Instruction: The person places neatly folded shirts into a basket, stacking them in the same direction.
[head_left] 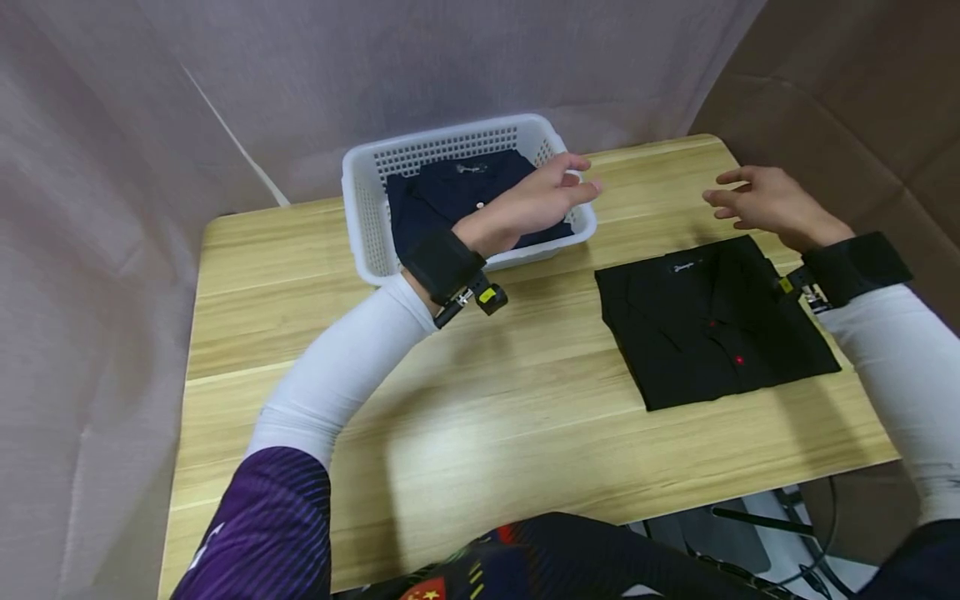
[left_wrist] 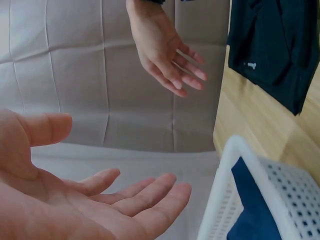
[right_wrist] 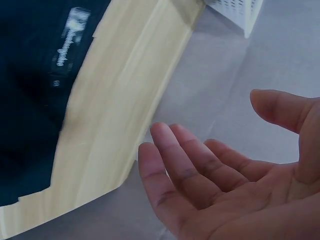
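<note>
Folding looks finished on both garments, as far as their upper faces show. A dark navy shirt [head_left: 442,196] lies in the white basket [head_left: 369,208] at the back of the desk [head_left: 525,417], collar label facing up and its outline fairly neat, though an arm hides part of it. A black shirt [head_left: 690,325] lies flat outside the basket, on the right part of the desk, in a compact, roughly square shape with its label near the far edge and red buttons down the front. Neither hand holds anything: the left hand [head_left: 543,196] is raised over the basket's right end with its fingers loosely extended, and the right hand [head_left: 776,204] hangs beyond the far edge of the black shirt, fingers spread and relaxed, apart from the cloth in the right wrist view. So one shirt appears to be folded and stowed, while the other appears folded but is not in the basket; if it belongs there too, that transfer is what is left. Whether the navy shirt covers others underneath, I cannot tell.
</note>
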